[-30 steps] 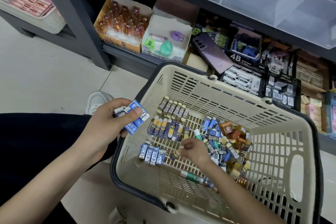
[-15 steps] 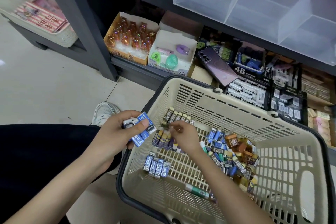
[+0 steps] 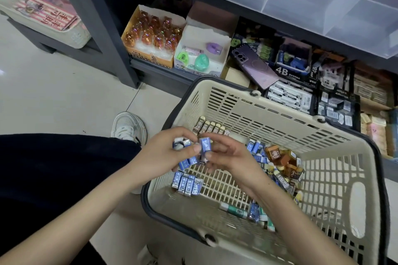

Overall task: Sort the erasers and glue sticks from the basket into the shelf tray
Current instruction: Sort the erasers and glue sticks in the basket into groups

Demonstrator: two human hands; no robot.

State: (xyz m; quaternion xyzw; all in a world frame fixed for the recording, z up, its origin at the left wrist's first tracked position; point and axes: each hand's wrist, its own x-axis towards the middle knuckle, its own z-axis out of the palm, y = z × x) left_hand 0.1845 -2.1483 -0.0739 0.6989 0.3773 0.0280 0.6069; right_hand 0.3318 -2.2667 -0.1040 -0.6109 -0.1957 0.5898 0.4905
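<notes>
Beige slatted plastic takes up most of what I can see: the basket (image 3: pixel 327 146) stands on the floor tiles, pushed up against the bottom shelf. The clear shelf tray (image 3: pixel 301 0) sits one level above it, split into compartments.

Both forearms reach in from the near side and meet over the basket's left end. The left hand (image 3: pixel 161 155) hovers just above the left wall. Its fingers are curled round a bundle of blue erasers (image 3: pixel 187 161), and its thumb is pressed across the top of them. The right hand (image 3: pixel 230 159) is right beside it, palm turned towards the left hand. Its fingertips pinch a single blue eraser (image 3: pixel 205 146), which stands upright against the bundle and touches the left thumb.

Directly under the two hands, four blue erasers (image 3: pixel 187 185) lie side by side on the basket floor. Just beyond the knuckles, a row of brown-sleeved erasers (image 3: pixel 212 128) lines the far wall. To the right of the right wrist a loose heap (image 3: pixel 277 165) of blue and amber packets is piled near the middle. Beside the right forearm, near the front wall, green-and-white glue sticks (image 3: pixel 233 210) lie flat.
</notes>
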